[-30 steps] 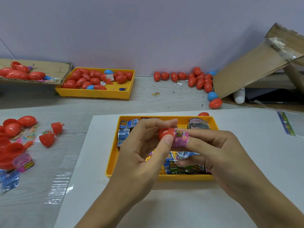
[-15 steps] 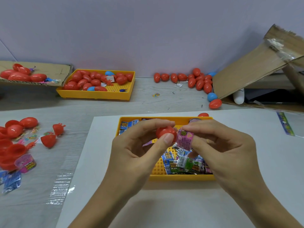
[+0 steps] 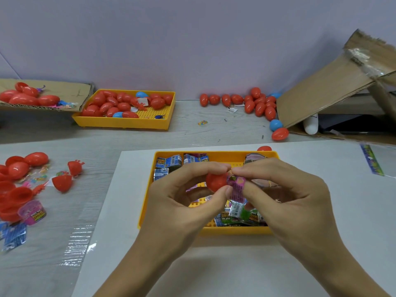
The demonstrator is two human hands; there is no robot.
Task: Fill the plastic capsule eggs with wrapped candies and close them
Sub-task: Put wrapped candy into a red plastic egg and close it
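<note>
My left hand [image 3: 184, 202] pinches a red egg half [image 3: 216, 182] between thumb and fingers, above the near yellow tray [image 3: 147, 198]. My right hand [image 3: 285, 198] pinches a pink wrapped candy [image 3: 235, 187] and presses it against the opening of that egg half. The tray under my hands holds several wrapped candies [image 3: 169, 162] in blue, green and pink. Part of the tray's contents is hidden behind my hands.
Loose red egg halves [image 3: 62, 182] and a pink candy [image 3: 33, 212] lie at the left. A far yellow tray [image 3: 128, 123] holds several red and blue eggs. More eggs [image 3: 259, 103] lie by the wall, next to a tilted cardboard box [image 3: 334, 86]. A white sheet [image 3: 214, 264] covers the near table.
Both hands have come together and risen slightly. The pink candy has been pushed closer against the red egg half, and the right hand's fingers now curl over it.
</note>
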